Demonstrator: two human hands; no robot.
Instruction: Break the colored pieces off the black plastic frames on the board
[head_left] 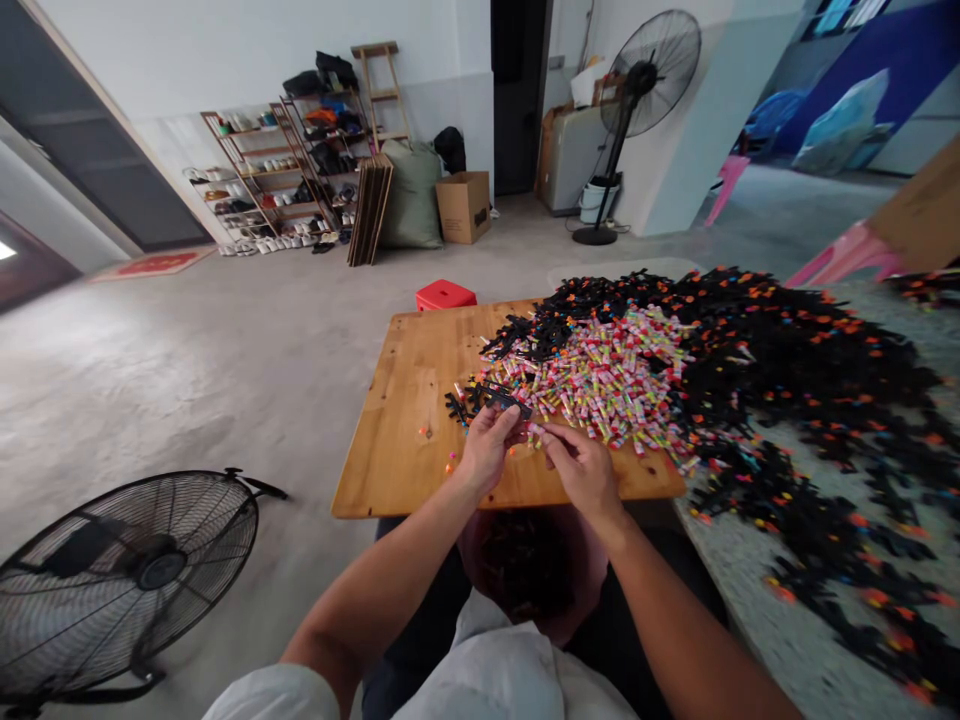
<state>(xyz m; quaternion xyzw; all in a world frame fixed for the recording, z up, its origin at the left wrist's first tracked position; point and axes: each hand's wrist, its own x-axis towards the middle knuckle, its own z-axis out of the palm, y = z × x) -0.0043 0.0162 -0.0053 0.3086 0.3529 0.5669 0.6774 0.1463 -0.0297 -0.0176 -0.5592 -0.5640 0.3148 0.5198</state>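
Observation:
My left hand (487,445), above the wooden table (397,400), is closed on a black plastic piece (511,402) shaped like a small toy gun. Close by on the right, the fingertips of my right hand (581,468) pinch a small candy tube (535,430), pale and pink, at the near end of the black piece. Whether the two touch is too small to tell. Beyond my hands lies a heap of colourful candy tubes (600,375). A few loose black pieces (459,408) rest just left of the heap, and tiny orange bits (450,465) lie on the wood.
A large pile of black pieces with orange tips (795,350) covers the table's right and the speckled surface (757,570). Between my legs sits a reddish tub (592,570) with dark contents. A floor fan (161,570) stands left; a red stool (445,294) is behind the table.

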